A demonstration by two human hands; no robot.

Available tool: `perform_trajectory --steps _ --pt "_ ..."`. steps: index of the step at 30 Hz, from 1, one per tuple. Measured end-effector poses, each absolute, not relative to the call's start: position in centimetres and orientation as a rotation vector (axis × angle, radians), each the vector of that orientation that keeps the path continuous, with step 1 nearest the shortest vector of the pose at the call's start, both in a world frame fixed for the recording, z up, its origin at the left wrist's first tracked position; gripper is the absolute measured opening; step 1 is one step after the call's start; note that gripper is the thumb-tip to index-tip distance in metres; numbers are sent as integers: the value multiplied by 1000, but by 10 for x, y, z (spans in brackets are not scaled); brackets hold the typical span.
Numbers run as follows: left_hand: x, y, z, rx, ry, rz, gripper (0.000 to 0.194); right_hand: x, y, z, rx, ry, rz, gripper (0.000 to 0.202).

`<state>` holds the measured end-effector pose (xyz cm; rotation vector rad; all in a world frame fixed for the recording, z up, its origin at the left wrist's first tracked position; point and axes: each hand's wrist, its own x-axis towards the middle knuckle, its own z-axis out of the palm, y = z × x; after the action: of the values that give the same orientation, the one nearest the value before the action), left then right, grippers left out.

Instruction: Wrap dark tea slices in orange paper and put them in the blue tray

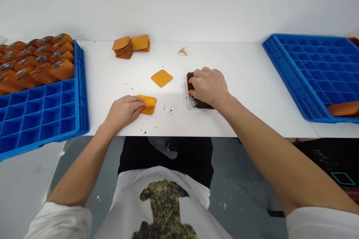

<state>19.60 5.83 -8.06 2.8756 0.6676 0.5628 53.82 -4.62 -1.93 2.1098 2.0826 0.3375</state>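
My left hand pinches a small yellow-orange square sheet near the table's front edge. A flap or second layer of it lies under my fingers. My right hand reaches down into a clear shallow tray of dark, thin strips. Orange covers sit on two of its fingertips, which stand apart over the strips; the other fingers are bent and partly hidden. Between the hands, a single yellow-orange sheet lies flat, turned like a diamond.
Two stacks of orange sheets stand at the back. Nearby lies a tangle of thin tan bands. At left, a blue divided crate holds several orange pouches. Another blue divided crate stands right. Dark crumbs dot the white table.
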Motion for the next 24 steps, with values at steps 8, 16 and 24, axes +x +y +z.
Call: perform_trajectory --steps 8,16,24 --pt "192 61 -82 2832 727 558 33 539 -45 -5 2415 1994 60 12" --pt "192 62 -73 2530 939 914 24 543 -45 6 2447 1840 -109 18" --pt "186 32 -45 1775 820 1040 24 534 -67 57 2664 1781 -92 7"
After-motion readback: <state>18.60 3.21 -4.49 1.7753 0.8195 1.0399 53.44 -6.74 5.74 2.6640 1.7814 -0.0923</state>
